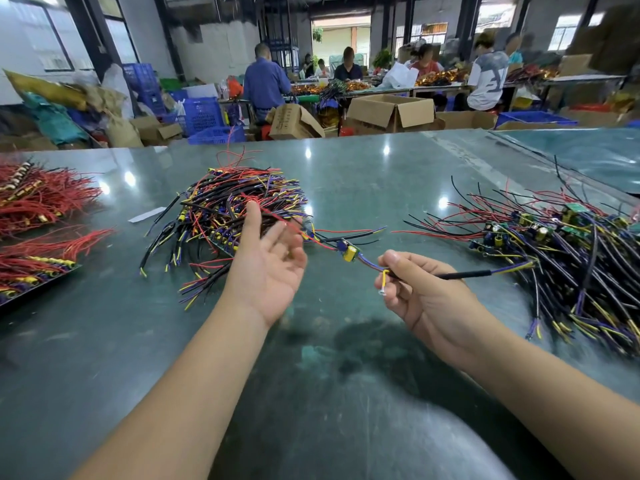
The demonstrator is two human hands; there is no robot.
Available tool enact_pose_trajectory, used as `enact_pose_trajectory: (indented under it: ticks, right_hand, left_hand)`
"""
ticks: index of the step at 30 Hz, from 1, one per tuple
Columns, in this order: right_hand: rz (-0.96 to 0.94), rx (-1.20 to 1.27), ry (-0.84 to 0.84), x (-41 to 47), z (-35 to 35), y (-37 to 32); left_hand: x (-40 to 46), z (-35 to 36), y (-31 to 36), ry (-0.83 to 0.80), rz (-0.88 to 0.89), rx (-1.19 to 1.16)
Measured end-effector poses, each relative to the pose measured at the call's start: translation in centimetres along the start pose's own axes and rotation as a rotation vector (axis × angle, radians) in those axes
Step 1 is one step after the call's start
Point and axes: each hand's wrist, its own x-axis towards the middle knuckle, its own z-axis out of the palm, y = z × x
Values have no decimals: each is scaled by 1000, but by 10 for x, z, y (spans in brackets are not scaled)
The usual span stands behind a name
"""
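My right hand (pixel 420 292) pinches the blue and yellow wires of a small circuit board (pixel 349 252) with a yellow capacitor, held just above the green table (pixel 311 358). Red and black leads trail from the board to the left, and a black sleeved lead (pixel 467 274) runs out to the right. My left hand (pixel 268 261) hovers palm up with its fingers spread and relaxed, beside a red lead, at the near edge of a heap of wired boards (pixel 235 209).
A second heap of wired boards (pixel 554 258) lies at the right. Bundles of red wires (pixel 38 199) sit at the far left, with a tray (pixel 38 271) of more below them. Cardboard boxes (pixel 391 110), blue crates (pixel 204 114) and several seated people are beyond the table.
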Motion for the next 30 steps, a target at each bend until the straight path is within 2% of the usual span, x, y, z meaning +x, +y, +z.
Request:
enact_pose_trajectory:
  ticks: [3,6,9,12,17,20,24,30]
  right_hand:
    - [73,96,86,1,0,-2]
    - [153,133,123,1,-2,-4]
    - [230,159,89,1,-3,-5]
    - [228,169,23,2,-3,-5]
    - [145,115,-3,0,0,0]
    - [106,21,3,-1,1,2]
    - [33,-140,-7,-3,1,5]
    - [-144,-238,-26,-2,3,7]
  left_hand:
    - [-7,8,-13,-243,-72,212]
    - [-11,11,-29,-356,-47,424]
    - [-12,11,-34,-300,11,481]
    - [-11,12,-34,-270,55,505]
    - [-15,11,-33,-346,-12,483]
    - [-15,11,-37,-407,16,552]
    - [-15,14,-41,-317,92,645]
    - [-14,12,-34,-283,17,562]
